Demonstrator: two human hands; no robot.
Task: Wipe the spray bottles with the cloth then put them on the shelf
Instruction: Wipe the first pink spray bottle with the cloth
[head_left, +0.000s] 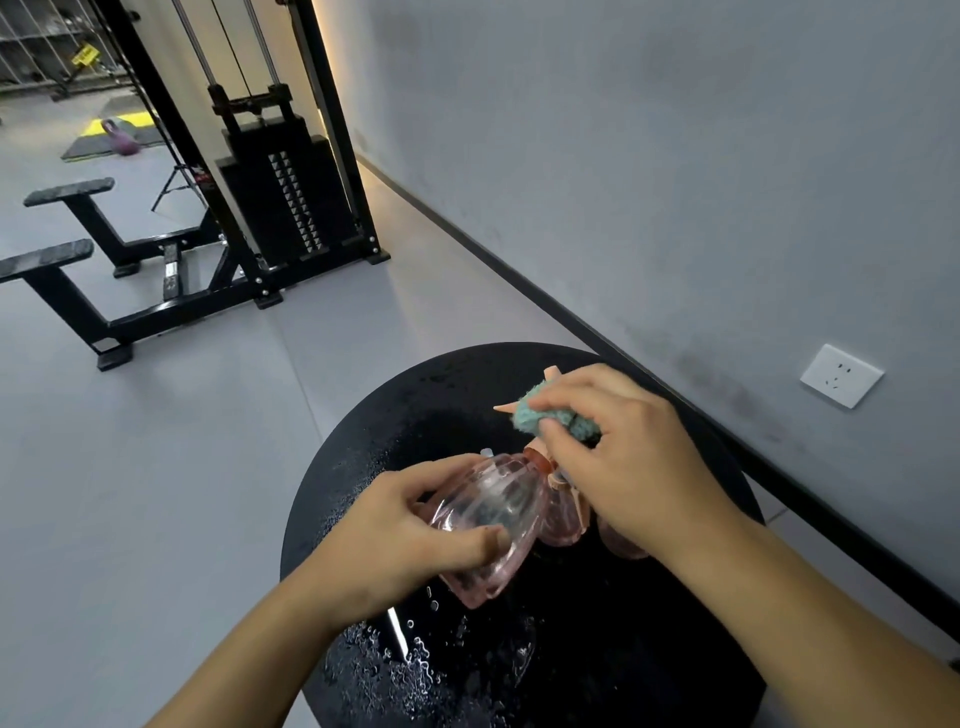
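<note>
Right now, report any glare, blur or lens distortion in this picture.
Head view: wide-angle bend curves the wall skirting; glare glints off water drops on the black round table; the cloth and right hand look slightly soft; a warm light strip glows behind the weight machine.

L hand (410, 540) grips a clear pink spray bottle (485, 525), tilted over a round black worktop (363, 467). R hand (623, 467) pinches a teal cloth (540, 413) against the bottle's peach sprayer head (551, 375). More pink bottles (563, 519) sit just behind, partly hidden by the R hand. Water drops (395, 670) on the worktop's near side. Far left: black cable machine w/ weight stack (291, 202), purple kettlebell (123, 140) on a mat. Wall socket (841, 375) at right.
</note>
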